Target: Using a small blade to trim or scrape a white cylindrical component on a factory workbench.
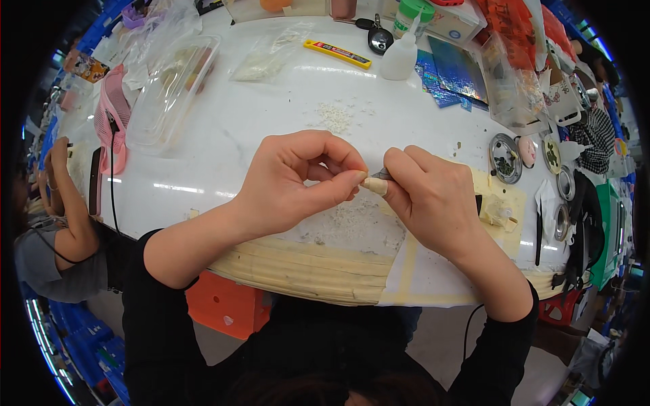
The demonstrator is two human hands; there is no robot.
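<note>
Over the near part of the white table, my left hand (292, 177) pinches thumb and forefinger together; what sits between the tips is too small to make out. Right beside those fingertips, my right hand (437, 196) is closed on a small grey blade-like tool (383, 174), mostly hidden by the fingers. Cream tape (374, 185) wraps my right thumb. Small white bits (335, 116) lie in a loose heap beyond my hands. More white crumbs (345, 220) are scattered below them, close to the table's taped front edge (305, 271).
Beyond are a yellow box cutter (337, 54), a white squeeze bottle (399, 57), a car key (380, 39) and shiny blue sheets (453, 71). Clear plastic trays (172, 95) stand left. Round metal dishes (505, 159) sit right. Another person's arm (78, 203) is at far left.
</note>
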